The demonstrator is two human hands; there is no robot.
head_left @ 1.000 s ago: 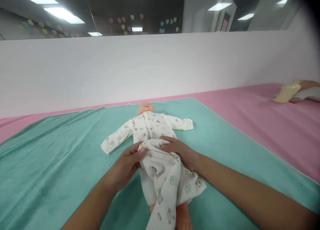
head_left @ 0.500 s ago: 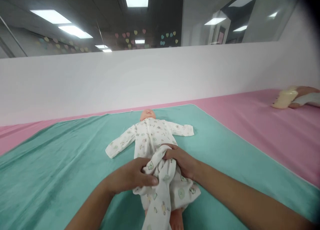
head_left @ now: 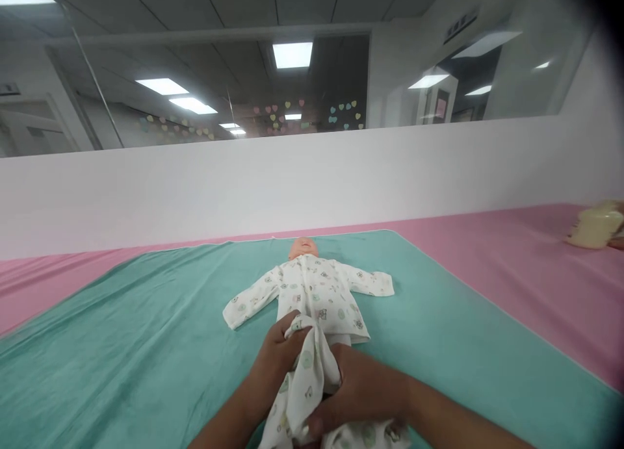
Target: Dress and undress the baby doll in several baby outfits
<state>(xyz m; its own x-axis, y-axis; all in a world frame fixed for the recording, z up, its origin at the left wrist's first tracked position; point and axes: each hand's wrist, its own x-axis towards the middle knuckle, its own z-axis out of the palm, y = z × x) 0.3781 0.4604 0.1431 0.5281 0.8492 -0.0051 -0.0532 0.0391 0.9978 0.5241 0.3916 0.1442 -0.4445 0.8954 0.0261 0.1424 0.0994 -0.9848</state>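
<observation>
A baby doll [head_left: 303,247] lies on its back, head away from me, arms spread. It wears a white printed long-sleeved top [head_left: 319,293]. Over its lower body are bunched white baby pants [head_left: 306,364] with a matching print. My left hand [head_left: 279,355] is closed on the upper edge of the pants, close to the hem of the top. My right hand [head_left: 363,387] grips the gathered cloth lower down, thumb pointing inward. The doll's legs are mostly hidden behind the cloth and my hands.
Under the doll spreads a green blanket [head_left: 160,332] on a pink sheet [head_left: 487,260]. A white wall panel [head_left: 244,189] with glass above stands behind. A pale yellow bottle-like object [head_left: 595,227] lies at the far right, cut off by the frame.
My left hand has moved up to the top edge of the pants, while my right hand has shifted lower on them. The top's hem now lies uncovered. The view has tilted up.
</observation>
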